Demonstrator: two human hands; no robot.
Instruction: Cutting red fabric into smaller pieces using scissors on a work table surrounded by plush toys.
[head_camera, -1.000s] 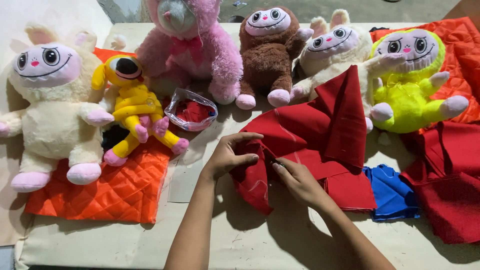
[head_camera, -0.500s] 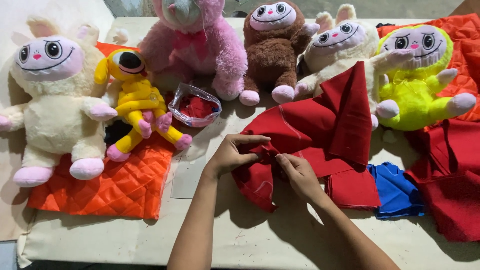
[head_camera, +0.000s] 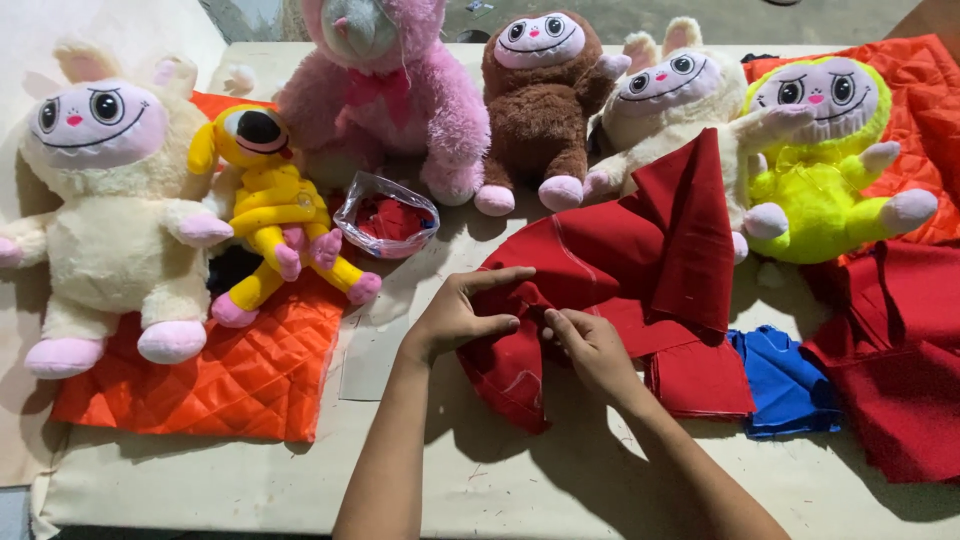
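Note:
A folded piece of red fabric (head_camera: 620, 260) lies at the middle of the table, one flap standing up toward the back. My left hand (head_camera: 462, 314) pinches its left edge between thumb and fingers. My right hand (head_camera: 590, 345) grips the same bunched edge just to the right, fingers curled into the cloth. The two hands nearly touch. A rounded red part of the cloth (head_camera: 505, 380) hangs down below my hands.
Plush toys line the back: cream (head_camera: 110, 220), yellow (head_camera: 275, 215), pink (head_camera: 390, 90), brown (head_camera: 540, 100), cream (head_camera: 670, 100), lime green (head_camera: 830, 170). A clear bag of red bits (head_camera: 388, 216) lies by the yellow toy. Orange quilted cloth (head_camera: 230, 370), blue cloth (head_camera: 785, 385), more red cloth (head_camera: 890, 370).
My hands have stayed on the red fabric's edge, working it with small finger moves. The view has shifted slightly; the toys have not moved.

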